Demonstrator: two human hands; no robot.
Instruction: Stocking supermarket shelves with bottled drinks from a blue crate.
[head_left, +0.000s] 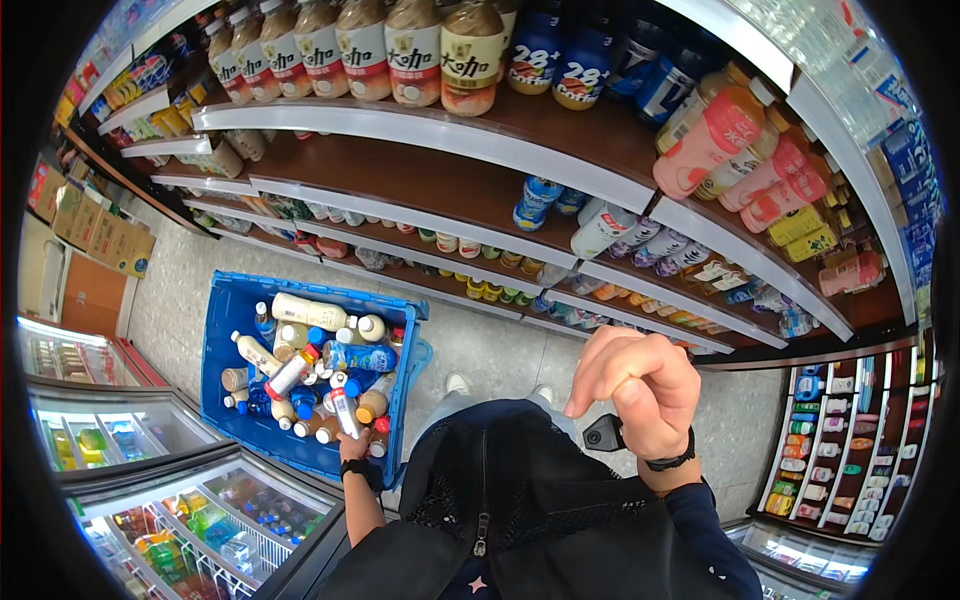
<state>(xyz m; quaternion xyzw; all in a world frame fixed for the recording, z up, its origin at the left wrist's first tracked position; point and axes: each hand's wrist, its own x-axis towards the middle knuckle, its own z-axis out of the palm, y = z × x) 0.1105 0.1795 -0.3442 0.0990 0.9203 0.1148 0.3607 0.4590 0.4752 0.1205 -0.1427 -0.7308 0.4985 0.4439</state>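
Observation:
At the near right corner of a blue plastic crate [225,440], my left hand [350,447] reaches in and grips a small white bottle [343,412]. Its fingers are partly hidden by the bottle and the crate's contents. Bottles of several kinds fill the crate loosely, among them a large cream-white bottle [305,310] lying across the far side and a blue-labelled bottle [362,358]. My right hand [640,390] is raised in front of my body with its fingers curled in, and no object shows in it. A small black device [603,433] sits beside that wrist.
Ahead stand long shelves [420,130] with rows of drinks; a blue bottle [538,203] stands on the second shelf and pink-labelled bottles [715,130] at the right. Glass-topped freezers [200,520] border the crate's near left. Cardboard boxes [100,225] are stacked at far left.

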